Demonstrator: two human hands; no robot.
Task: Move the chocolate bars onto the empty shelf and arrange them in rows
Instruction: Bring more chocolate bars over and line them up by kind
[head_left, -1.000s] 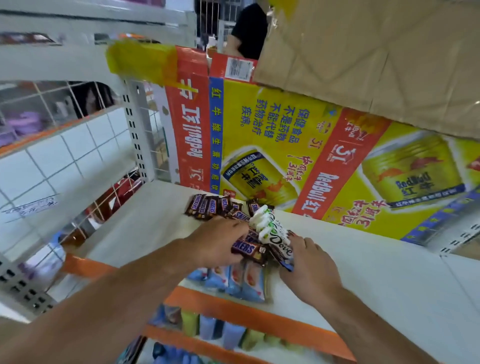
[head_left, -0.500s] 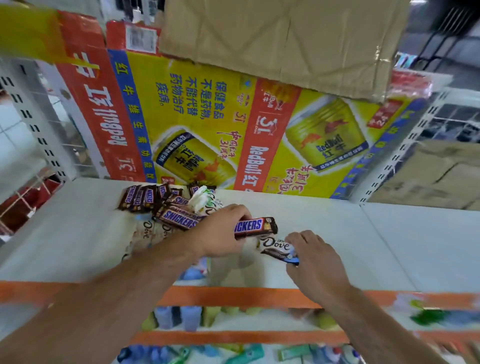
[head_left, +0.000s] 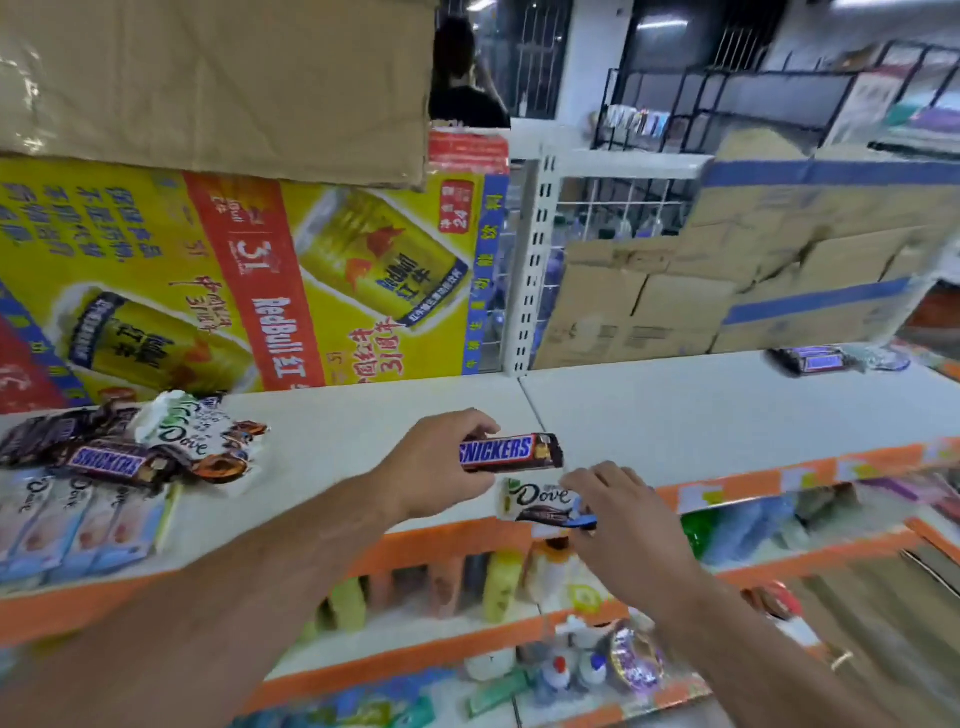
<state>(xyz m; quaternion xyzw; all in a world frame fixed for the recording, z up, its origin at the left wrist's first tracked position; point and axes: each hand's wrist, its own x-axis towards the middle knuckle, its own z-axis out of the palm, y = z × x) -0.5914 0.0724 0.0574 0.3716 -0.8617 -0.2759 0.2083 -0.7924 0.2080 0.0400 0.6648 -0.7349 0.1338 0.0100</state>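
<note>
We're gripping one Snickers bar (head_left: 511, 451) in our left hand (head_left: 436, 462). Thumb and curled fingers are wrapping its left end, and it's hanging level, label up, just above the white shelf (head_left: 675, 415), probably so it lands flat and readable. Our right hand (head_left: 618, 514) is pinching the right end of a Dove bar (head_left: 540, 501) with bent fingertips at the shelf's front edge; we can't tell if it's touching the board.

Both bars are lying lengthwise along the shelf, so we're guessing we're carrying them rightward to start rows. The pile (head_left: 130, 452) is sitting loose at far left, Snickers overlapping Dove packs. The far Snickers bars (head_left: 810, 359) are lying at the right back.

The Red Bull carton (head_left: 234, 270) and cardboard boxes (head_left: 675, 291) are lining the back and limiting row depth. The upright post (head_left: 535, 260) is standing between them.
</note>
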